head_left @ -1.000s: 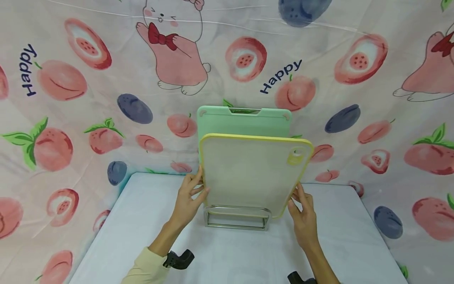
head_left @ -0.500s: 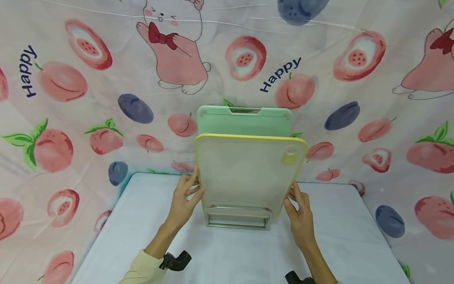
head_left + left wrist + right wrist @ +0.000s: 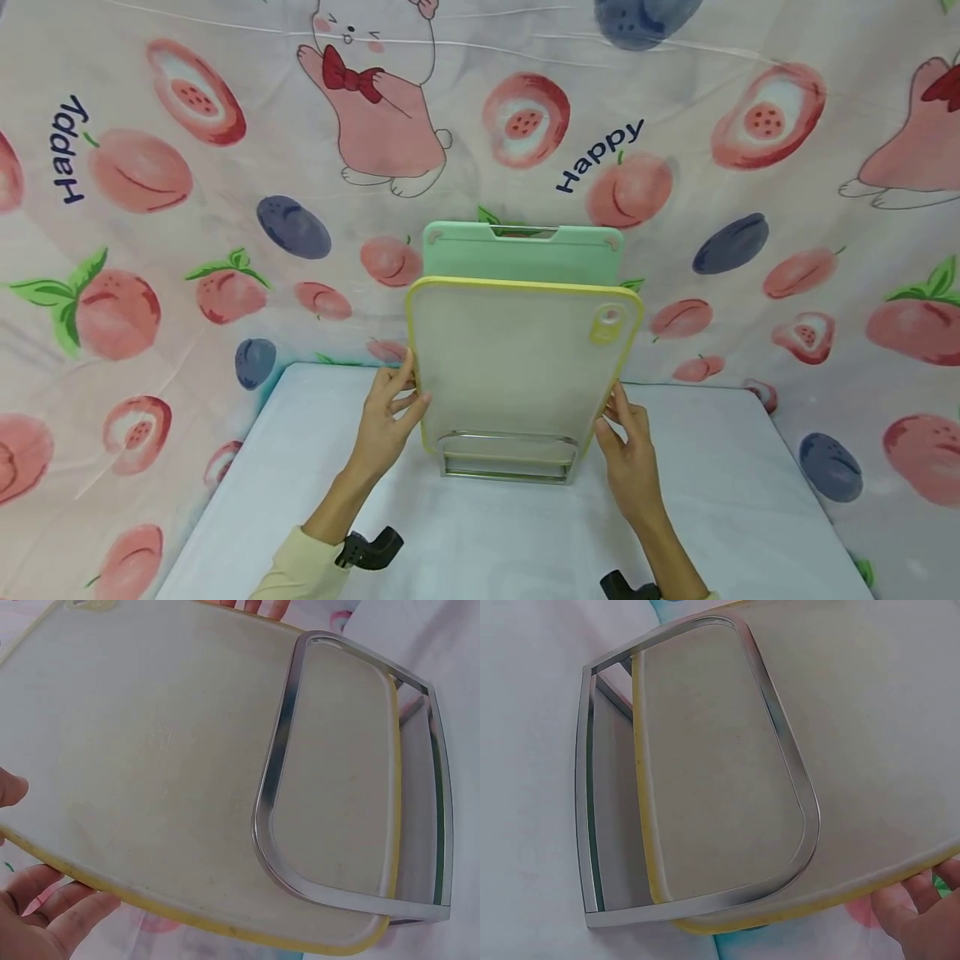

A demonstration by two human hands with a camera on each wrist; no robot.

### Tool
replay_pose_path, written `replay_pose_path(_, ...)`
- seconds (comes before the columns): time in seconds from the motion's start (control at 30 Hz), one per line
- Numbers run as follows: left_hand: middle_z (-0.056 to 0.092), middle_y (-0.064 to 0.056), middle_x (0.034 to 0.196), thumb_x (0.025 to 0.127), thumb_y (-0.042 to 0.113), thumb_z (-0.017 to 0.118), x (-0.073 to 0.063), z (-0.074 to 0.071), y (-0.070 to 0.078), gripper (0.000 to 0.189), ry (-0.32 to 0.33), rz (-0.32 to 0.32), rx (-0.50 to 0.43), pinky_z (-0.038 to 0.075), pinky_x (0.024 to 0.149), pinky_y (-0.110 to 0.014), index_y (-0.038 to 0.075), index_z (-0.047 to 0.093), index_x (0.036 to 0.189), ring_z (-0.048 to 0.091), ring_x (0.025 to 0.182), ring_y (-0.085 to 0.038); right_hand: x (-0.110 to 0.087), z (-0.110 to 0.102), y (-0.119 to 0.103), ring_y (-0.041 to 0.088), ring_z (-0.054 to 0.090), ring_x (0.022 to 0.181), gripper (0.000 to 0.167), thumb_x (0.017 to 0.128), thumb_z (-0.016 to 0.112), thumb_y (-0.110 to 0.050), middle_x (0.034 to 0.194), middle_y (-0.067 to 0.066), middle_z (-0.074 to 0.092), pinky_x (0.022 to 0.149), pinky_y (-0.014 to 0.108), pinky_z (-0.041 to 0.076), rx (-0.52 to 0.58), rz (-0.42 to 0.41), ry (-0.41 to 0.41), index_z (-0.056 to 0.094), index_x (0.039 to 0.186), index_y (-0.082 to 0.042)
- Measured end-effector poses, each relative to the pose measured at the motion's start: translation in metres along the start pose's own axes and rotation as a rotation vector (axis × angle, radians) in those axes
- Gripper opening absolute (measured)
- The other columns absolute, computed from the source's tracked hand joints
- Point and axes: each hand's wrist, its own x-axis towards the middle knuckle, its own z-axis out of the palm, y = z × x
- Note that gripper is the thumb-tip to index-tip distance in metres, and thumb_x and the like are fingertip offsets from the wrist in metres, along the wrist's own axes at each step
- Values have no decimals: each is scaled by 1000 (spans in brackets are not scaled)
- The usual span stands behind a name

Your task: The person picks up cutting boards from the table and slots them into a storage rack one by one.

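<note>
A pale cutting board [image 3: 510, 358] with a yellow rim leans upright in a metal rack [image 3: 504, 479], its lower part behind the rack's front loop. My left hand [image 3: 386, 417] holds the board's left edge, thumb at the front and fingers by the rim. In the left wrist view the fingertips [image 3: 82, 915] show along the yellow rim. On the opposite side my right hand [image 3: 632, 454] holds the right edge; its fingers [image 3: 907, 915] meet the rim in the right wrist view. Behind stands a mint green board [image 3: 525, 257] with a handle slot, mostly hidden by the front one.
The rack stands on a table with a white cover [image 3: 712, 467]. Directly behind rises a cloth backdrop [image 3: 450, 50] printed with peaches and rabbits. Black wrist mounts [image 3: 371, 550] sit on both forearms.
The yellow-rimmed board has shifted left relative to the rack and sits more centred in it. Both hands moved left with it, keeping their hold. The green board stayed put.
</note>
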Motion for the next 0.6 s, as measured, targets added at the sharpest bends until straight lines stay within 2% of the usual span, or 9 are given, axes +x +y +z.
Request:
replay_pose_path(0.33, 40, -32, 106, 88, -11, 61, 2, 1, 3, 63, 2, -44, -2, 44, 90, -56, -9, 31, 143, 46, 108, -47, 3, -1, -2, 25, 39, 114, 57, 99, 46, -1, 125, 15, 42, 88, 13, 38, -70, 23, 5, 27, 151, -16)
replay_pose_path(0.43, 40, -32, 106, 87, -11, 61, 3, 1, 5, 63, 2, -61, -8, 44, 91, -56, -8, 31, 143, 45, 108, -48, 3, -1, -2, 22, 39, 115, 56, 100, 45, -2, 124, 14, 41, 91, 14, 34, -68, 38, 4, 27, 151, -17)
replay_pose_path(0.6, 40, -33, 106, 87, -11, 61, 4, 1, 6, 63, 9, -72, -9, 44, 91, -55, -8, 31, 143, 45, 109, -48, 5, -1, -3, 24, 40, 115, 53, 101, 43, -4, 122, 15, 42, 97, 14, 30, -52, 29, 14, 27, 151, -13)
